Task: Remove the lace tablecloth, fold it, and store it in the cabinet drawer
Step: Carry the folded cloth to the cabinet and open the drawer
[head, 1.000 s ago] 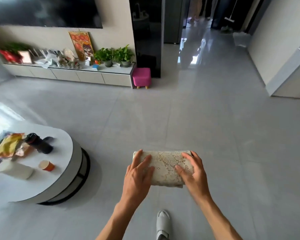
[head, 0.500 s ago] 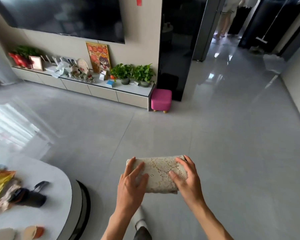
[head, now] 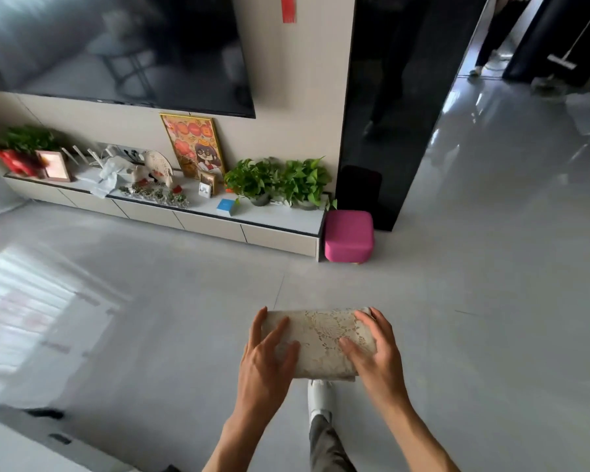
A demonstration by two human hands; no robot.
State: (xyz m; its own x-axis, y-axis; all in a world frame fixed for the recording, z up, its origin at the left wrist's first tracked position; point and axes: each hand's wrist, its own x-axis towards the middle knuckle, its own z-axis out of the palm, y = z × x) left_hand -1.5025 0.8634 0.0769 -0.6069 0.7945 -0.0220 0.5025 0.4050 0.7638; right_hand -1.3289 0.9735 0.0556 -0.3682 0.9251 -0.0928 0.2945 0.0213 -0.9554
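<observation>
The cloth (head: 321,342) is cream lace with an openwork floral pattern, paler at its left end. The floor (head: 474,267) is pale grey glossy tile with thin dark joints. The stool (head: 349,236) is bright magenta. The cabinet (head: 218,226) has beige drawer fronts under a white top with a dark edge. On it, the plants (head: 280,180) are vivid green in grey pots, the box (head: 226,206) is blue, and the poster (head: 195,144) is orange and red in a gold frame. The TV (head: 116,46) is black. The wall (head: 304,97) is beige, with a red strip (head: 288,8). The shoe (head: 319,395) is white.
</observation>
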